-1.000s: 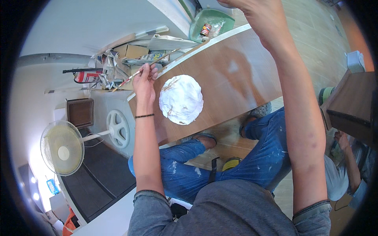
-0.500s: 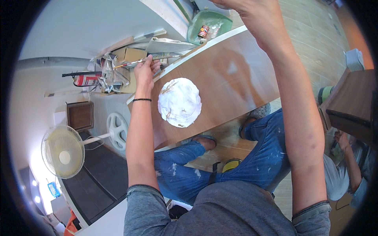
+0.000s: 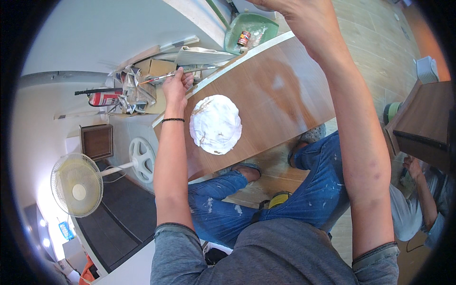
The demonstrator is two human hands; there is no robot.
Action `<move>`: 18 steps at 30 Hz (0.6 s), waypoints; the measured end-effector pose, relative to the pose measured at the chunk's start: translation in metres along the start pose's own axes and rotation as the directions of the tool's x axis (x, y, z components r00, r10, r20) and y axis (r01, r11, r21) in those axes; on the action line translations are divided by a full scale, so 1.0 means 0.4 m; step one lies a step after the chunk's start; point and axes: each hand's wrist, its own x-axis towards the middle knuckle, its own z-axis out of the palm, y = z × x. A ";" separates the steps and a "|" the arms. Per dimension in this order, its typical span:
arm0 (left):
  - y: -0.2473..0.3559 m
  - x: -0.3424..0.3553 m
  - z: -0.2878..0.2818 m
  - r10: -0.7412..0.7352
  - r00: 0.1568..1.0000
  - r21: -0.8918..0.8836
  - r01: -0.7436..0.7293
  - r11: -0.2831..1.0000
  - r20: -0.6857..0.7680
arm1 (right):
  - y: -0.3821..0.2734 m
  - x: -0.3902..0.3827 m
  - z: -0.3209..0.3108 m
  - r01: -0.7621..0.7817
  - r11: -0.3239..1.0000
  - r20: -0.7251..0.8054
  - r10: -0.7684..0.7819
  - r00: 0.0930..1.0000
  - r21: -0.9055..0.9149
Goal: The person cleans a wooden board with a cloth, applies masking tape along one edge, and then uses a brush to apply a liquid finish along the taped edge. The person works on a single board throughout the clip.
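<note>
My left hand (image 3: 177,88) is closed round a thin paintbrush (image 3: 204,69), held level near the far left edge of a brown wooden panel (image 3: 266,80). Beside that wrist, a round white palette-like piece (image 3: 215,124) with brown smears lies on the panel; what it is made of I cannot tell. My right hand (image 3: 306,19) reaches up over the panel's far end. The top of the picture cuts off its fingers, so whatever they hold is hidden.
A green dustpan (image 3: 259,23) with a small can (image 3: 244,38) stands beyond the panel. Boxes and scraps, a fire extinguisher (image 3: 104,99) and a white fan (image 3: 77,185) are at left. At right, another person's hand (image 3: 413,167) shows below a brown cabinet (image 3: 422,118).
My right hand has shifted slightly left and up. The left hand keeps its grip on the paintbrush, nearly still.
</note>
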 end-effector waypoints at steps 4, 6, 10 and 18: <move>-0.010 0.018 -0.006 0.023 1.000 -0.026 -0.024 0.999 -0.020 | -0.010 0.000 0.010 -0.017 0.999 -0.001 0.017 1.000 0.040; -0.008 0.018 0.001 0.021 1.000 -0.034 -0.022 0.999 -0.012 | -0.008 0.000 0.006 -0.024 0.998 -0.003 0.024 1.000 0.054; -0.010 0.010 0.013 0.038 0.999 0.008 -0.039 0.999 0.033 | 0.014 0.006 0.003 0.018 0.996 0.006 -0.018 1.000 0.082; -0.007 -0.008 0.000 0.124 0.992 -0.054 -0.126 0.991 -0.040 | -0.006 -0.004 0.005 -0.041 0.998 0.002 0.041 0.999 0.045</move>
